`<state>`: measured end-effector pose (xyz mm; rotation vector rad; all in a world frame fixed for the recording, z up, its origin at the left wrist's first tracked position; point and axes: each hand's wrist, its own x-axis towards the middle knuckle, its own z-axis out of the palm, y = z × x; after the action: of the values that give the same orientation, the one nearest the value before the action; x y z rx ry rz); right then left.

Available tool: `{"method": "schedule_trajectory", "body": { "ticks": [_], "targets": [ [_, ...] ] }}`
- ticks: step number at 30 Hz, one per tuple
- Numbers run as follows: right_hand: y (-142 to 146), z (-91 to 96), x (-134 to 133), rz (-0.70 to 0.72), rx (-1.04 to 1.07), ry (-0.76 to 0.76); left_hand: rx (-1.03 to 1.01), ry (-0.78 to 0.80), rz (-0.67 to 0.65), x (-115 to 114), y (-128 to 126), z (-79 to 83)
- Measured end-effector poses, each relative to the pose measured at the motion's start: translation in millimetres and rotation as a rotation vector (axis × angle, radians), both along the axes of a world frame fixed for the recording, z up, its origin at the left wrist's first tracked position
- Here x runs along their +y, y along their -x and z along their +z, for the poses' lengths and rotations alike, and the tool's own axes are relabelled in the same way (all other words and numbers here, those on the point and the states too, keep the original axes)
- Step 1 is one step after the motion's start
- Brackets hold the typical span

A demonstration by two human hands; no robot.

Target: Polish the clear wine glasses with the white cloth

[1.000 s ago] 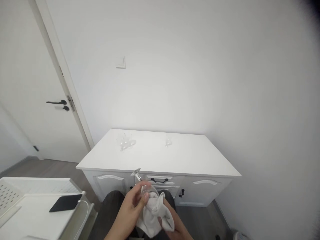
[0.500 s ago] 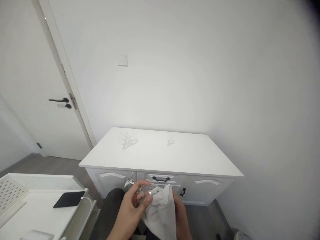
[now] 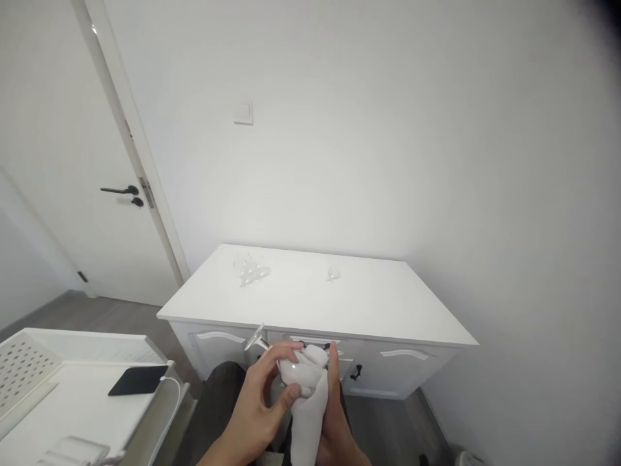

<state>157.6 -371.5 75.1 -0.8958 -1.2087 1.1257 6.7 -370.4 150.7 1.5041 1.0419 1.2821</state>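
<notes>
A clear stemmed glass (image 3: 290,372) lies tilted in my left hand (image 3: 257,398); its foot and stem point up and left, past my knuckles. Fingers and thumb of that hand wrap around the bowl. Part of a white cloth (image 3: 308,417) is bunched inside the bowl and shows through it, and the rest hangs below the rim. My right hand (image 3: 336,414) grips the cloth at the bowl's mouth, one finger pointing up along it. Its other fingers are partly hidden behind the cloth.
A white cabinet (image 3: 301,301) stands ahead against the wall. On its top are several clear glasses (image 3: 250,266) at the left and one small glass (image 3: 333,273) near the middle. At lower left, a white cart (image 3: 82,414) carries a black phone (image 3: 137,380) with a cable.
My right hand has come up closer to the glass and more of the cloth fills the bowl. The glass has shifted slightly right and upward. The view has moved a little.
</notes>
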Motion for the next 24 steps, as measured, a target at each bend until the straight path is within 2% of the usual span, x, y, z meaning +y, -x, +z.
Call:
{"method": "schedule_trajectory", "body": {
  "ticks": [4,6,11,14,17,19,21,23,24],
  "targets": [
    [-2.3,-0.2,-5.9,-0.098,0.084,0.060,-0.072,0.020,-0.070,1.2,-6.3,-3.4],
    [-5.1,4.9,-8.3,-0.149,0.097,0.065,-0.064,0.049,-0.058,4.5,-9.7,-1.7],
    [-11.8,28.6,-5.9,-0.073,0.132,0.029,0.077,0.093,0.018,11.8,-16.6,3.7],
    [-14.5,34.4,-4.7,-0.074,0.113,-0.037,0.112,0.114,-0.027,12.1,-15.0,7.7],
    [-19.5,34.1,-5.4,-0.080,0.069,-0.118,0.135,0.087,-0.125,8.9,-6.2,11.7],
    [-24.7,34.9,-4.5,-0.022,0.045,-0.152,0.189,0.074,-0.203,5.6,1.9,13.0],
    [-28.7,36.5,-1.7,0.098,0.044,-0.140,0.235,0.111,-0.248,2.4,8.8,12.6],
    [-28.1,37.1,1.7,0.188,0.057,-0.099,0.238,0.164,-0.246,-0.5,12.4,11.4],
    [-25.5,36.6,3.0,0.180,0.068,-0.072,0.224,0.185,-0.235,-1.7,12.9,10.8]
  ]
}}
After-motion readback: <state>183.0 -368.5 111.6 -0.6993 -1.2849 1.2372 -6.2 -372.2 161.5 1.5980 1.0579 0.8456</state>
